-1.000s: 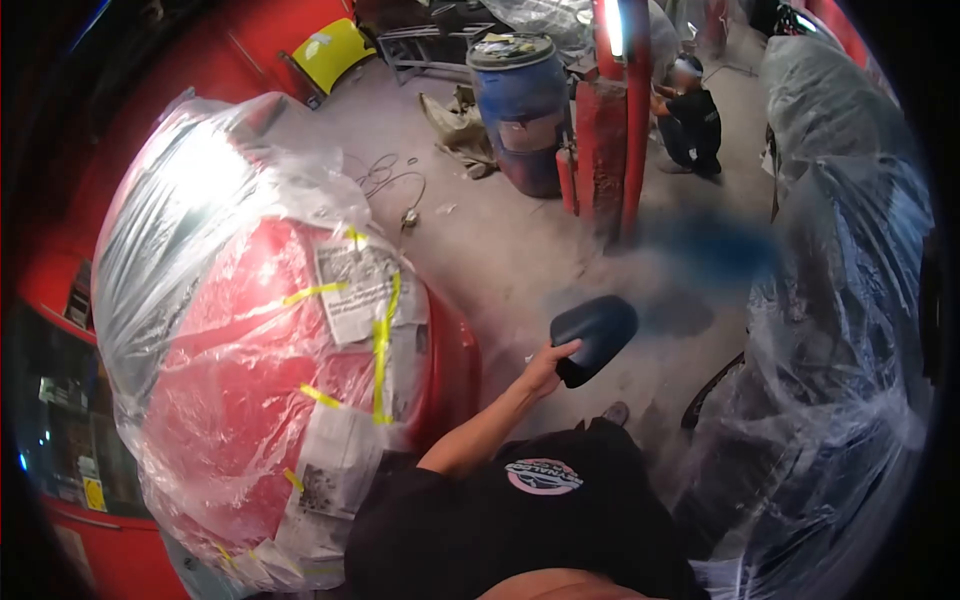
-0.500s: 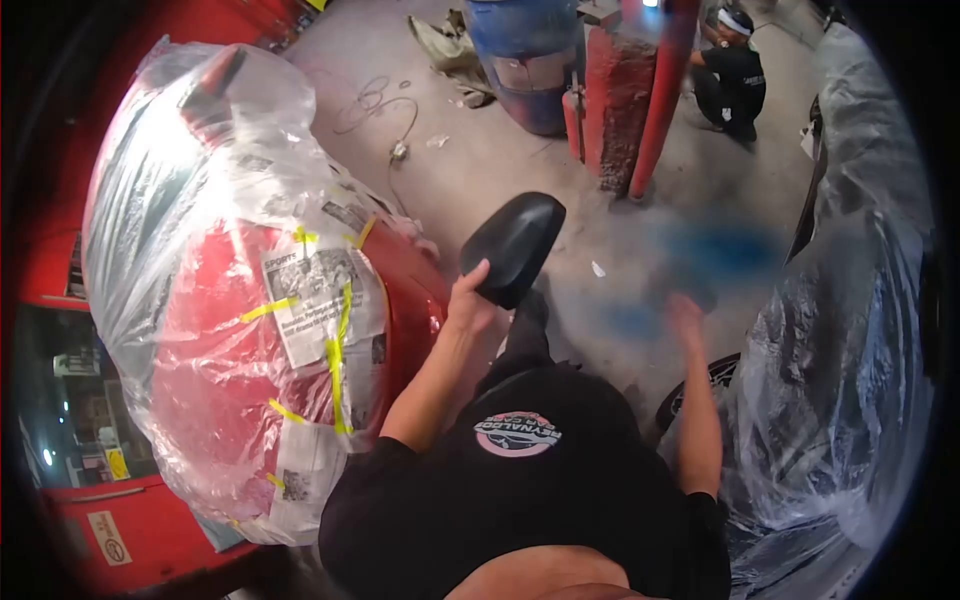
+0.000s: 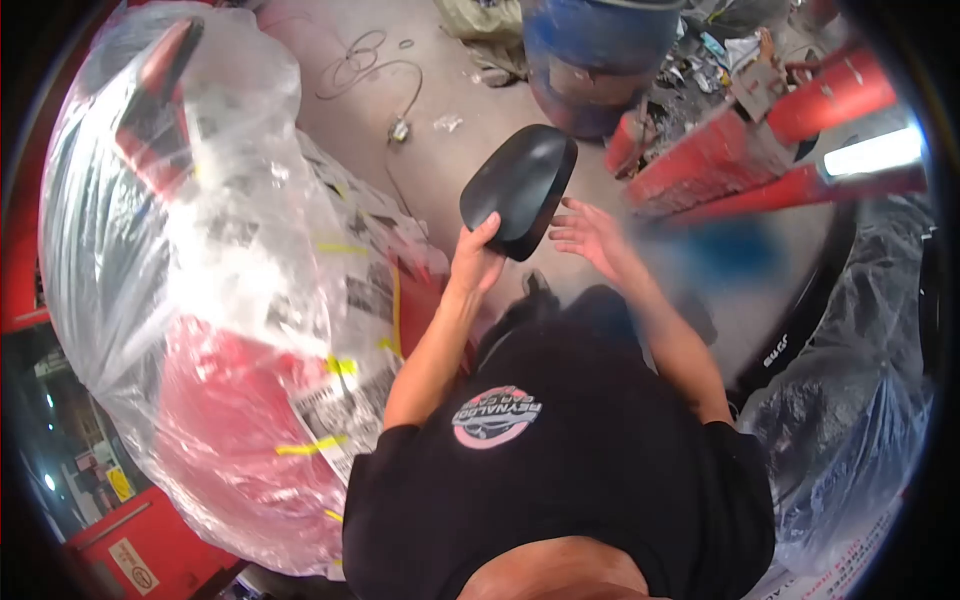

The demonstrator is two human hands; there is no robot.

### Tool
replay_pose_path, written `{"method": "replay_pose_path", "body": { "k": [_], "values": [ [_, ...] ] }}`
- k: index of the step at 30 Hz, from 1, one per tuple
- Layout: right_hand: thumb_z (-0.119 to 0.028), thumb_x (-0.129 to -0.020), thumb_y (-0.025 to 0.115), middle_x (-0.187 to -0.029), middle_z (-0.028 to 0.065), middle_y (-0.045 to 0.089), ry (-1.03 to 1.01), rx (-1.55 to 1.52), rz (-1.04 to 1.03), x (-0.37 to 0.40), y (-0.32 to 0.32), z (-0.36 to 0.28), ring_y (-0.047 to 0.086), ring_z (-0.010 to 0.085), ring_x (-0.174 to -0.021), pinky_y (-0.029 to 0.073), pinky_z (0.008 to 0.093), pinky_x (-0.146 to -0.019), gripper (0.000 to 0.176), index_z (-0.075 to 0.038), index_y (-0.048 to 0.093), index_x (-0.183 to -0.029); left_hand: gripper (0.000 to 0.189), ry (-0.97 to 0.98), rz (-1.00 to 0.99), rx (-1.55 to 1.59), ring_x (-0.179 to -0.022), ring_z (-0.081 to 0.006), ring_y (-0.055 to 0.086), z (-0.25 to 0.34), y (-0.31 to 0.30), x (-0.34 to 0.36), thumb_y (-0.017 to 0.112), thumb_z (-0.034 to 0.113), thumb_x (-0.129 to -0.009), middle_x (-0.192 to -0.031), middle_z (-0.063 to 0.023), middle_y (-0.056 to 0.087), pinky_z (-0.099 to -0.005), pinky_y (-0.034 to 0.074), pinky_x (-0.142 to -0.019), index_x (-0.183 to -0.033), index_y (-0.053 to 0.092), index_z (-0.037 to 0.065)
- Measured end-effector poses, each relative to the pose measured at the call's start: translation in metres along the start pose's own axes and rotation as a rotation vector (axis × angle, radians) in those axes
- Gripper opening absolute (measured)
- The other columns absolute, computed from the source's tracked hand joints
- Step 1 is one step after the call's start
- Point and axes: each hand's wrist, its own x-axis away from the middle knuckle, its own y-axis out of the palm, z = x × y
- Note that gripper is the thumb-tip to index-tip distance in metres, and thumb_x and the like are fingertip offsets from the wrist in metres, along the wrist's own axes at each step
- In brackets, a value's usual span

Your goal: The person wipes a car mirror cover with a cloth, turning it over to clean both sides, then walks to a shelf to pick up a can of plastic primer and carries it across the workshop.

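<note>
The black shell [image 3: 522, 180] is held above the floor [image 3: 450, 175] by 1 of the 2 hands: its lower edge is gripped by the left hand [image 3: 474, 264], with the thumb laid on the smooth face. The right hand [image 3: 596, 241] is opened, fingers spread, just beside the shell; nothing is seen in it. Because only 1 edge is supported, the shell could be tilted or dropped if the grip were loosened. The face could also be smudged by the thumb.
</note>
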Motion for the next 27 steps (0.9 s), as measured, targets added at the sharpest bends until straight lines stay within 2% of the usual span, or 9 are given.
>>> {"method": "replay_pose_path", "body": {
  "k": [2, 4, 5, 10, 12, 13, 19, 23, 27],
  "values": [
    [-0.039, -0.106, 0.054, -0.123, 0.0171, 0.065, -0.015, -0.049, -0.051, -0.058, 0.018, -0.029, 0.067, 0.0266, -0.109, 0.056, 0.0423, -0.093, 0.054, -0.004, 0.046, -0.146, 0.062, 0.068, -0.014, -0.019, -0.134, -0.024, 0.052, 0.028, -0.001, -0.032, 0.073, 0.019, -0.092, -0.142, -0.0079, 0.056, -0.0427, 0.039, -0.114, -0.146, 0.047, 0.003],
    [-0.042, -0.106, 0.052, -0.126, 0.0153, 0.065, 0.015, -0.224, -0.153, -0.109, 0.029, -0.037, 0.065, 0.0268, -0.113, 0.054, 0.0443, -0.097, 0.052, -0.006, 0.049, -0.144, 0.068, 0.105, -0.04, -0.081, -0.137, -0.0261, 0.049, 0.055, -0.005, -0.065, 0.072, 0.025, -0.093, -0.146, -0.0083, 0.054, -0.047, 0.035, -0.116, -0.151, 0.043, 0.007],
    [-0.045, -0.107, 0.047, -0.133, 0.0158, 0.062, 0.035, -0.249, -0.159, -0.135, 0.034, -0.046, 0.062, 0.029, -0.12, 0.048, 0.0479, -0.104, 0.049, -0.008, 0.05, -0.139, 0.068, 0.092, -0.02, -0.105, -0.137, -0.0259, 0.048, 0.065, -0.013, -0.082, 0.073, 0.026, -0.092, -0.146, -0.0082, 0.054, -0.0463, 0.034, -0.116, -0.15, 0.043, 0.007],
    [-0.042, -0.108, 0.046, -0.133, 0.0156, 0.061, 0.051, -0.252, -0.153, -0.276, 0.045, -0.097, 0.06, 0.03, -0.122, 0.047, 0.0495, -0.105, 0.043, -0.01, 0.054, -0.136, 0.071, 0.138, 0.026, -0.175, -0.135, -0.0255, 0.05, 0.119, -0.025, -0.196, 0.077, 0.025, -0.089, -0.144, -0.008, 0.055, -0.0442, 0.037, -0.115, -0.149, 0.044, 0.005],
    [-0.042, -0.109, 0.044, -0.129, 0.0149, 0.062, 0.056, -0.247, -0.129, -0.334, 0.047, -0.124, 0.061, 0.0292, -0.121, 0.047, 0.0488, -0.105, 0.045, -0.009, 0.054, -0.137, 0.073, 0.13, 0.041, -0.21, -0.133, -0.0251, 0.052, 0.149, -0.028, -0.253, 0.08, 0.023, -0.087, -0.142, -0.0087, 0.056, -0.0434, 0.038, -0.113, -0.148, 0.045, 0.004],
    [-0.045, -0.104, 0.055, -0.128, 0.0117, 0.063, 0.052, -0.264, -0.125, -0.365, 0.05, -0.141, 0.061, 0.0247, -0.116, 0.05, 0.0434, -0.099, 0.046, -0.01, 0.055, -0.134, 0.074, 0.139, 0.071, -0.232, -0.131, -0.0251, 0.054, 0.165, -0.024, -0.281, 0.082, 0.022, -0.085, -0.14, -0.0096, 0.057, -0.0427, 0.039, -0.113, -0.146, 0.046, 0.002],
    [-0.052, -0.105, 0.051, -0.131, 0.0111, 0.061, 0.039, -0.301, -0.141, -0.53, 0.094, -0.254, 0.059, 0.0214, -0.119, 0.044, 0.0413, -0.104, 0.059, -0.009, 0.05, -0.145, 0.074, 0.125, 0.151, -0.46, -0.129, -0.0258, 0.055, 0.257, -0.026, -0.426, 0.084, 0.02, -0.084, -0.139, -0.011, 0.057, -0.0445, 0.039, -0.113, -0.145, 0.046, -0.001],
    [-0.054, -0.104, 0.05, -0.133, 0.0098, 0.062, 0.029, -0.289, -0.163, -0.629, 0.113, -0.288, 0.057, 0.0206, -0.123, 0.043, 0.0404, -0.106, 0.064, -0.007, 0.048, -0.147, 0.076, 0.15, 0.191, -0.376, -0.131, -0.0284, 0.055, 0.311, -0.029, -0.503, 0.086, 0.023, -0.085, -0.139, -0.0129, 0.058, -0.0458, 0.041, -0.112, -0.144, 0.046, -0.004],
    [-0.054, -0.104, 0.05, -0.137, 0.0102, 0.062, -0.015, -0.27, -0.074, -0.734, 0.119, -0.301, 0.056, 0.0225, -0.126, 0.042, 0.0406, -0.108, 0.063, -0.007, 0.051, -0.145, 0.077, 0.069, 0.152, -0.408, -0.128, -0.029, 0.057, 0.364, -0.084, -0.594, 0.085, 0.026, -0.086, -0.14, -0.0137, 0.057, -0.0453, 0.046, -0.108, -0.144, 0.045, -0.004]
  ]
}}
